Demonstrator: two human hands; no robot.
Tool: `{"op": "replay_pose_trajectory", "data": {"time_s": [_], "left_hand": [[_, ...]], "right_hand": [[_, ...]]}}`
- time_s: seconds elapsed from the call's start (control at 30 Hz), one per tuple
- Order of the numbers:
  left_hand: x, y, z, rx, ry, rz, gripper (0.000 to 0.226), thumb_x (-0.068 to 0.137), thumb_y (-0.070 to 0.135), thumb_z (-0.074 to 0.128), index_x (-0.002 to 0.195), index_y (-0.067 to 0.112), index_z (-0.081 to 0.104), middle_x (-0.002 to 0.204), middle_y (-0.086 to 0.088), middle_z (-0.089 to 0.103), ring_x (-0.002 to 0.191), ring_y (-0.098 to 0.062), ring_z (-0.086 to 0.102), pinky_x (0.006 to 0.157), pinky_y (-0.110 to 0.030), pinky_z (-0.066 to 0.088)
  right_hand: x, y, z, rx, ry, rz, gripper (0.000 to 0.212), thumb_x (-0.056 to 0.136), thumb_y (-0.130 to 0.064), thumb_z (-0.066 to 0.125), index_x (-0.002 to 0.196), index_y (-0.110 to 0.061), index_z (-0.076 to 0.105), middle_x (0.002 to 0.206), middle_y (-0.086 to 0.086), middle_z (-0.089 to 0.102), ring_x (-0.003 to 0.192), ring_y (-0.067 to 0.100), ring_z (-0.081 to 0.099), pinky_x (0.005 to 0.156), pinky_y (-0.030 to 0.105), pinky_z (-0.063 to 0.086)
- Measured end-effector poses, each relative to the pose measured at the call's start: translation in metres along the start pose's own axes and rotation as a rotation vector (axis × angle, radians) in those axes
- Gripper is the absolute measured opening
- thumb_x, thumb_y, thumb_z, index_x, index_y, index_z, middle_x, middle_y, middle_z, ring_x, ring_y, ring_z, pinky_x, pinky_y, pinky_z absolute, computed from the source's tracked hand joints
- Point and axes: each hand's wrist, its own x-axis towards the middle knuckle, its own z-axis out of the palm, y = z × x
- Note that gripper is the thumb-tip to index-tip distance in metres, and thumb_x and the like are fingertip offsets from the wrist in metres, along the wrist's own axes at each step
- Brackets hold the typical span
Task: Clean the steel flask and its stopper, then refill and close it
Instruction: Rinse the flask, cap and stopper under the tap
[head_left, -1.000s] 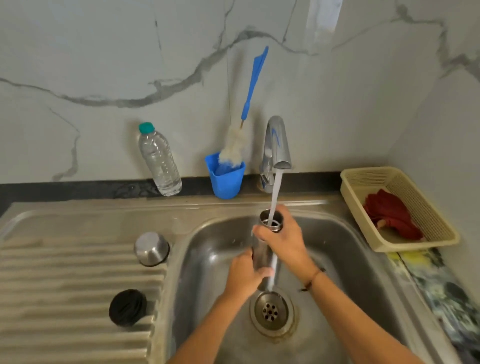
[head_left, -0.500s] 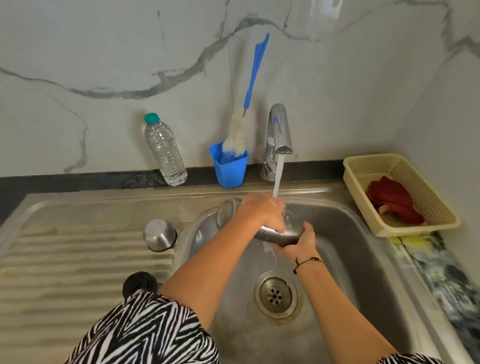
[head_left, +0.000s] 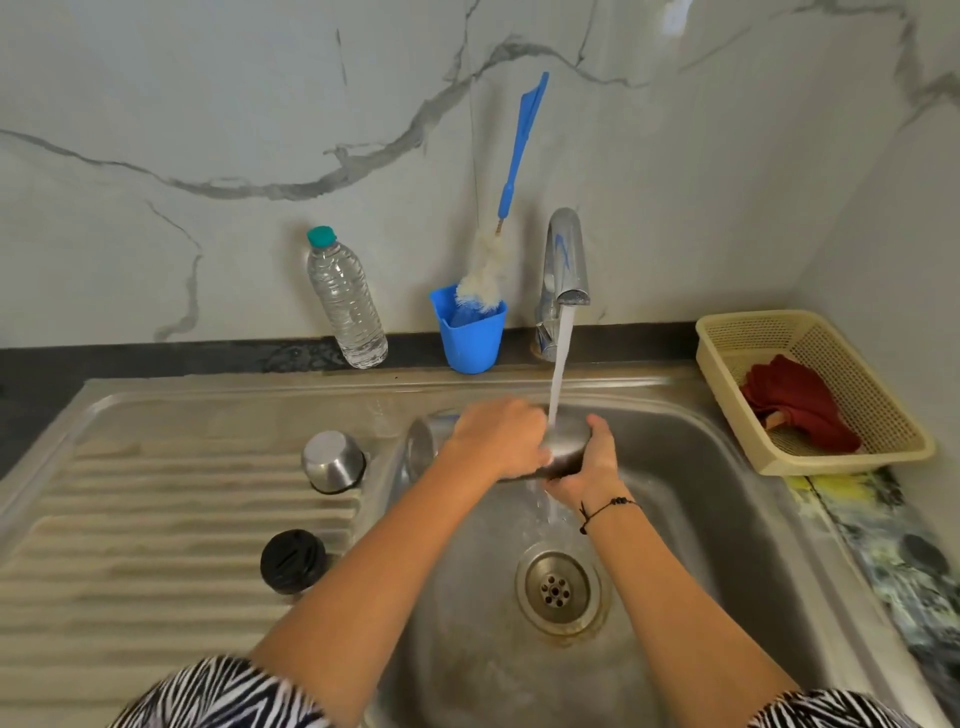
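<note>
Over the steel sink (head_left: 727, 519), under the running tap (head_left: 566, 260), the left hand (head_left: 498, 436) and right hand (head_left: 587, 462) grip the flask (head_left: 563, 441) sideways; its black stopper (head_left: 293, 561) lies at 8 o'clock.

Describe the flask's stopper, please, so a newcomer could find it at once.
Start at the ribbed steel draining board left of the sink basin. Two small round things sit near its right edge. The stopper is the nearer one, matt black, while its neighbour is a shiny steel cup.

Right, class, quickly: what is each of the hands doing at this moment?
Left hand: grips the steel flask under the running tap.
Right hand: grips the flask's other end.
</note>
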Motion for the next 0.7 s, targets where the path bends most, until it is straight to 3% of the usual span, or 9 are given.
{"op": "replay_pose_trajectory", "data": {"time_s": [0.1,0.13,0.2,0.27,0.4,0.47,0.53,0.63,0.7], "left_hand": [[-0.021,-0.012,0.029,-0.312,-0.096,-0.132,0.080,0.081,0.035,0.070,0.144,0.009,0.028,0.141,-0.009,0.043,0.118,-0.022,0.048,0.095,-0.031,0.040],[-0.027,-0.012,0.039,-0.449,-0.134,-0.169,0.085,0.079,0.033,0.073,0.144,0.009,0.025,0.142,-0.009,0.041,0.119,-0.019,0.046,0.095,-0.027,0.039],[-0.033,-0.008,0.057,-0.750,-0.141,-0.265,0.072,0.075,0.028,0.078,0.131,0.016,0.034,0.132,-0.005,0.049,0.109,-0.014,0.049,0.089,-0.025,0.042],[-0.032,0.006,0.069,-0.907,-0.010,-0.303,0.065,0.072,0.026,0.081,0.119,0.022,0.037,0.122,-0.002,0.054,0.108,-0.015,0.055,0.091,-0.030,0.048],[-0.017,0.026,0.070,-0.990,0.356,-0.312,0.076,0.072,0.026,0.081,0.131,0.020,0.033,0.114,0.011,0.050,0.103,-0.004,0.051,0.089,-0.024,0.045],[-0.006,0.024,0.074,-1.022,0.267,-0.345,0.078,0.070,0.023,0.081,0.131,0.018,0.033,0.115,0.008,0.053,0.109,-0.011,0.056,0.092,-0.028,0.048],[-0.005,0.023,0.080,-0.941,0.099,-0.383,0.076,0.065,0.028,0.084,0.126,0.015,0.040,0.116,0.001,0.058,0.107,-0.018,0.060,0.090,-0.034,0.052],[-0.003,0.024,0.082,-0.972,0.313,-0.353,0.065,0.068,0.034,0.083,0.115,0.022,0.041,0.102,0.014,0.055,0.094,-0.006,0.057,0.080,-0.022,0.050],[0.003,0.019,0.083,-1.010,0.401,-0.363,0.064,0.071,0.028,0.081,0.119,0.025,0.038,0.099,0.018,0.053,0.095,-0.004,0.058,0.080,-0.019,0.048]], "right_hand": [[-0.014,-0.005,0.009,-0.315,-0.119,-0.146,0.043,0.076,-0.029,0.070,0.109,-0.005,0.058,0.101,0.016,0.062,0.089,0.029,0.062,0.078,0.043,0.054],[-0.020,-0.004,0.014,-0.471,-0.107,-0.234,0.043,0.074,-0.024,0.073,0.109,-0.005,0.057,0.099,0.015,0.063,0.088,0.027,0.062,0.077,0.042,0.055],[-0.035,0.001,0.024,-0.764,-0.091,-0.406,0.037,0.070,-0.016,0.075,0.102,-0.006,0.057,0.090,0.011,0.064,0.080,0.022,0.063,0.073,0.039,0.056],[-0.050,-0.001,0.032,-0.935,-0.146,-0.545,0.027,0.069,-0.010,0.073,0.091,-0.011,0.059,0.080,0.006,0.063,0.072,0.017,0.061,0.072,0.035,0.055],[-0.072,-0.013,0.028,-1.086,-0.267,-1.063,0.026,0.073,-0.010,0.071,0.095,-0.017,0.059,0.079,-0.005,0.063,0.070,0.002,0.059,0.065,0.014,0.049],[-0.065,-0.009,0.022,-1.231,-0.242,-1.079,0.025,0.072,-0.010,0.072,0.091,-0.018,0.058,0.078,-0.008,0.061,0.072,0.002,0.058,0.060,0.008,0.045],[-0.060,-0.011,0.020,-1.282,-0.201,-0.919,0.022,0.072,-0.011,0.072,0.085,-0.021,0.057,0.074,-0.009,0.060,0.073,0.009,0.058,0.055,0.007,0.043],[-0.063,-0.024,0.028,-1.254,-0.269,-1.041,0.021,0.073,-0.011,0.071,0.087,-0.019,0.058,0.075,-0.006,0.061,0.068,0.005,0.057,0.057,0.008,0.044],[-0.064,-0.020,0.030,-1.251,-0.305,-1.090,0.024,0.073,-0.011,0.072,0.091,-0.020,0.058,0.080,-0.005,0.063,0.072,0.004,0.059,0.064,0.012,0.046]]}}
